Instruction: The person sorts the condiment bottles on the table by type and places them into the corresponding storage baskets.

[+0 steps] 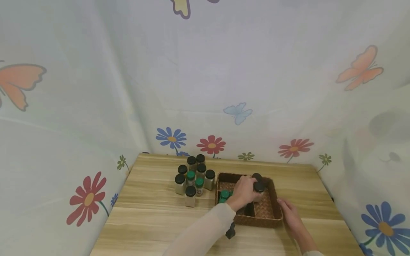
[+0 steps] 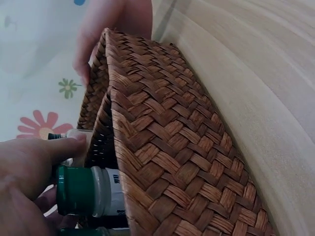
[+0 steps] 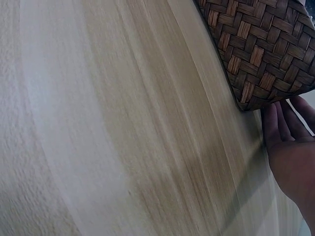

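Note:
My left hand (image 1: 246,192) reaches over the woven basket (image 1: 262,222) and grips a black-capped spice jar (image 1: 258,186) above its right compartment. Another black cap (image 1: 257,176) shows just behind. In the left wrist view, the thumb presses on a clear jar (image 2: 78,140), partly hidden by the hand. Green-capped jars (image 1: 225,194) stand in the left compartment, and one green-capped jar (image 2: 81,191) shows close to the left hand's fingers. My right hand (image 1: 292,215) rests its fingers (image 3: 285,120) against the basket's right side, near the front corner.
Several spice jars (image 1: 190,195) with black caps, and two green-capped ones (image 1: 199,188), stand grouped on the wooden table (image 1: 144,213) left of the basket. A divider splits the basket. A patterned cloth (image 1: 198,78) hangs behind the table and at its sides.

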### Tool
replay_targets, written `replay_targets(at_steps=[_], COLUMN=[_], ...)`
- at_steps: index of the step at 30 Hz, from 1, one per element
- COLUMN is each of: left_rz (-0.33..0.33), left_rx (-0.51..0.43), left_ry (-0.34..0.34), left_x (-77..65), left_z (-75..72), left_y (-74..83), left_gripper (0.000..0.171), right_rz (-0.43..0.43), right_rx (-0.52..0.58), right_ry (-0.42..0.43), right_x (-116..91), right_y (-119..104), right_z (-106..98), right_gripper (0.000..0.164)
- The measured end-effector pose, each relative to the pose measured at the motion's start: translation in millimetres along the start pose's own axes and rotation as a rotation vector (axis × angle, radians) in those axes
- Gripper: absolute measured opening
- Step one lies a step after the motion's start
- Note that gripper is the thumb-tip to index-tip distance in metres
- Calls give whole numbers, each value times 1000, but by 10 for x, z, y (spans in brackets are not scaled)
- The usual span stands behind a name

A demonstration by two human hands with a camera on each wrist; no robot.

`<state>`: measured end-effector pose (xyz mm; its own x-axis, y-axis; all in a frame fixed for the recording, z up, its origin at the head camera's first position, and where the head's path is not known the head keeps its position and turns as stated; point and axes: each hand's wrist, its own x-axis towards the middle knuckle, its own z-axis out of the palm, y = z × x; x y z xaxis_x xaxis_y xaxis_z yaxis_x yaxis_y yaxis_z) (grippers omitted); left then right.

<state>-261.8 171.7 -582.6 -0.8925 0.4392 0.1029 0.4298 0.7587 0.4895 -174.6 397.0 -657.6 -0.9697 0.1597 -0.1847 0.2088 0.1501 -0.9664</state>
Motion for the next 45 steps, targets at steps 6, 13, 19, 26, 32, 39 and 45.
replay_targets(at_steps=[6,13,19,26,32,39,45], left_rz=[-20,1,7,35,86,158,141], left_rx=[72,156,187,114,-43,-242,-300], left_ry=[-28,-37,-60,-122,-174,-109,-54], left_x=[8,34,44,25,-41,-288,-518], left_z=[15,19,40,-99,-350,-762,-1078], left_y=[20,49,43,6,-41,-214,-585], left_gripper=[50,51,58,65,56,60,61], right_rz=[6,17,19,20,25,14,14], right_rx=[-13,33,25,15,6,-9,-13], right_ry=[-12,-9,-13,-16,-27,9,-5], right_x=[-27,-26,-40,-49,-64,-84,-78], right_y=[-30,-40,-51,-62,-69,-78,-82], right_z=[5,14,18,23,-11,21,28], right_gripper=[73,70,71,72,75,72,72])
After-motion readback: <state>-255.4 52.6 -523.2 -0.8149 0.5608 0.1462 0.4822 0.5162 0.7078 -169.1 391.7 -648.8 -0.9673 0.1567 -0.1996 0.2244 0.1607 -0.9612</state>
